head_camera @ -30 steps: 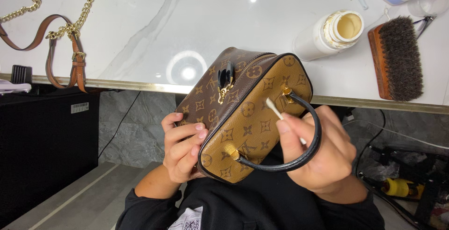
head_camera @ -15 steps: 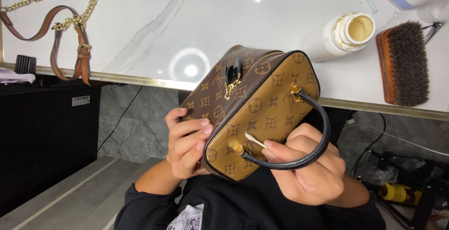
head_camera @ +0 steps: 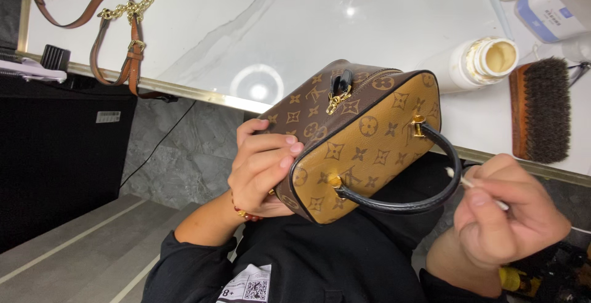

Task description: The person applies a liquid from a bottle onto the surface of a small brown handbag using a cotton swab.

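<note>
I am watching a small boxy handbag (head_camera: 363,137) in patterned brown and tan, being held up in the air at the near edge of the white marble counter (head_camera: 246,26). Its black loop handle (head_camera: 431,198) is hanging toward the right. The left hand (head_camera: 261,167) is gripping the bag's left end, fingers curled tight against its side. The right hand (head_camera: 505,223), just right of the handle, is pinching a cotton swab (head_camera: 474,186) between closed fingers, its tip pointing at the handle. On the counter beyond, an open white bottle (head_camera: 486,63) is lying beside a wooden brush (head_camera: 542,109). A brown strap with gold chain (head_camera: 117,26) is lying far left.
</note>
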